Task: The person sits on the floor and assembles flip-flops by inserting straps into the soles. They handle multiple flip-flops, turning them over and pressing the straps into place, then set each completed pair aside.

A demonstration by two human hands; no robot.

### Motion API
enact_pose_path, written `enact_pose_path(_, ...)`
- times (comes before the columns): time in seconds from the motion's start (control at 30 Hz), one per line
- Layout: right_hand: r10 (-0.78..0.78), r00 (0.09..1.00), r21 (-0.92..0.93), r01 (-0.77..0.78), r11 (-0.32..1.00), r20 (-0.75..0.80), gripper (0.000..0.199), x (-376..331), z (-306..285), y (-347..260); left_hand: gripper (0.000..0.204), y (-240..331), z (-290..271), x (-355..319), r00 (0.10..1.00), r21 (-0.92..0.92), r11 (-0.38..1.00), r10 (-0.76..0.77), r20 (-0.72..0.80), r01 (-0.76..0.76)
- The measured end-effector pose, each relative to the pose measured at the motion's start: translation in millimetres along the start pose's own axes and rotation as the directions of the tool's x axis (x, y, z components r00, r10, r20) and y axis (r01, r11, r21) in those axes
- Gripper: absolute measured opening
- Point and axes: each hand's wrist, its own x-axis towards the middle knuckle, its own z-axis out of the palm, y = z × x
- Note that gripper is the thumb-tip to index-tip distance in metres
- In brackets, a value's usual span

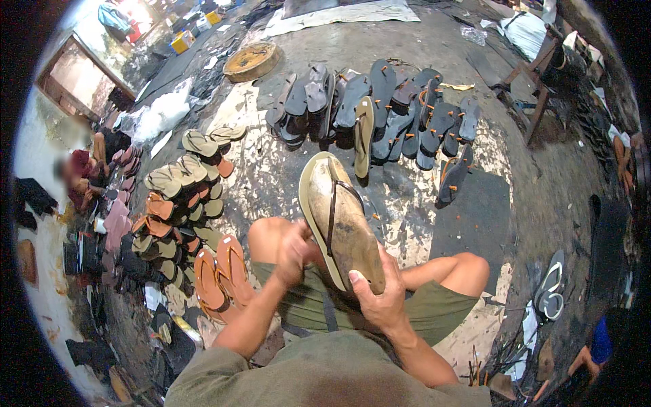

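Observation:
A flip-flop [313,203] with a beige sole and thin dark straps is fitted around a worn, foot-shaped shoe last [356,234], toe end tilted up and away from me. My right hand [384,295] grips the heel end, thumb on top of the last and fingers underneath. Close to the sole's left edge is my left hand [296,249], fingers curled in and blurred by motion. What it pinches, if anything, does not show. Beyond the toe lies a beige flip-flop [364,136], in front of a row of black flip-flops [352,100].
Stacks of beige flip-flops [182,173] stand to the left, with an orange-brown pair [224,275] nearer my knee. A round wooden block [252,61] lies at the back. On the right are a dark mat [471,220], a wooden frame [536,88] and a white-strapped flip-flop [550,288]. Another person [85,169] sits far left.

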Motion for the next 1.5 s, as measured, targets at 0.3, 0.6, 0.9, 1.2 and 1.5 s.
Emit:
enact_pose_path(0.3, -0.181, 0.980, -0.003, 0.181, 0.983, -0.080, 0.068, -13, 23, 2, 0.057, 62, 36, 71, 0.993, -0.562, 0.825, -0.016, -0.113, -0.051)
enact_pose_path(0.6, -0.210, 0.920, -0.218, 0.291, 0.932, 0.332, 0.089, 0, 8, -3, 0.095, 33, 48, -13, 0.944, -0.121, 0.980, -0.187, -0.272, 0.159)
enact_pose_path(0.9, 0.358, 0.531, 0.392, -0.832, 0.394, 0.768, 0.048, -54, -17, 9, 0.102, 79, 68, -103, 0.871, -0.647, 0.717, -0.463, -0.165, 0.258)
enact_pose_path(1.2, 0.374, 0.617, 0.377, -0.752, 0.541, 0.692, 0.045, -69, -38, 16, 0.104, 88, 58, -113, 0.870, -0.624, 0.715, -0.481, -0.112, 0.315)
enact_pose_path(1.5, 0.385, 0.730, 0.565, -0.682, 0.466, 0.564, 0.086, 39, -9, 14, 0.089, 132, 62, -79, 0.930, 0.095, 0.944, -0.327, 0.166, 0.315)
